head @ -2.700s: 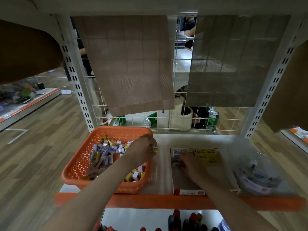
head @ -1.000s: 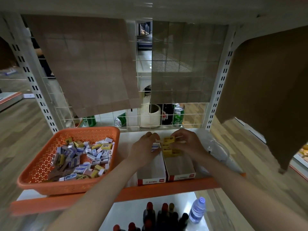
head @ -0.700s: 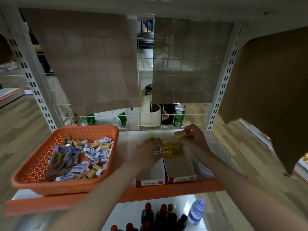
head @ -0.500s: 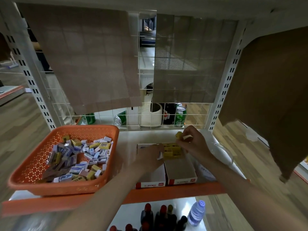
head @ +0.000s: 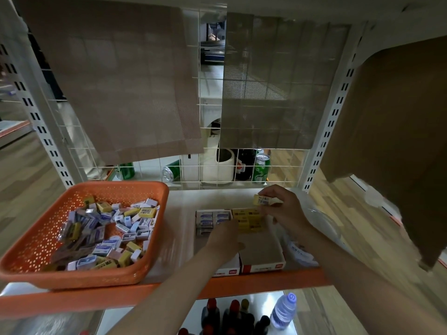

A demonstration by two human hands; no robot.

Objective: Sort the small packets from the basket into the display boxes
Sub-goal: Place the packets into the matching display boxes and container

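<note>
Packet status: one small yellow cardboard packet [head: 262,200] is pinched between thumb and fingertips of the right hand [head: 284,210], raised just above the far end of the right white cardboard display box [head: 263,265]; it is not yet seated in the yellow row [head: 249,220] stacked at that box's far end. The left white cardboard display box [head: 229,270] carries a blue-and-white row [head: 210,218] at its far end; the left hand [head: 225,235] lies over its middle, motion-blurred; whether it grips anything cannot be told.

Change: against the frame half a second earlier, the left hand has drawn back from the blue-and-white row toward the near edge; the right hand has kept the yellow packet lifted. One second earlier both hands were at the far rows, close together. Judgement: the left-side placement looks complete and the left hand is free to fetch more stock; the yellow packet remains to be set down.

Supply: the orange perforated plastic basket [head: 116,187], at the left of the shelf, holds many mixed loose packets [head: 108,230]; the right box shows bare floor toward its near end; sorting looks far from done.

Surroundings: orange shelf edge [head: 278,282] near; clear plastic container [head: 324,226] right of the boxes; green cans [head: 261,168] beyond the wire grid.
</note>
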